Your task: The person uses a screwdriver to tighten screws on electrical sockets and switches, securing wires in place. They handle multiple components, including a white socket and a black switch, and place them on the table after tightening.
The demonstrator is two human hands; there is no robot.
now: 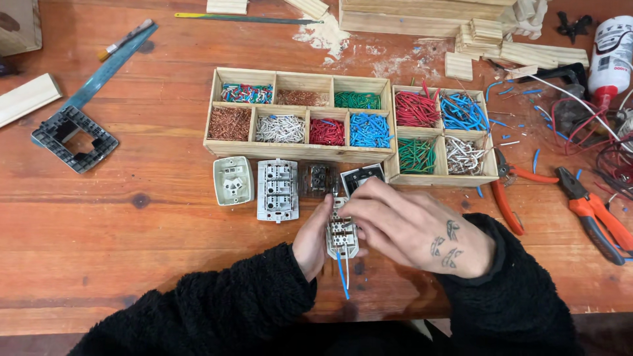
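In the head view, at lower centre of the frame, the left hand (311, 238) grips a small white switch module (342, 236) by its side, just above the table (132, 224), while the right hand (412, 227) closes its fingertips on the module's top. A blue wire (341, 273) and a white wire (347, 269) hang from its lower edge. To do this well, I judge the module should be kept steady and each wire seated fully; spare cut wires lie sorted in the wooden compartment tray (300, 150) just above.

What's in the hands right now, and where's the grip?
A small white switch module with a blue wire hanging from it. The left hand grips its left edge; the right hand pinches its top end.
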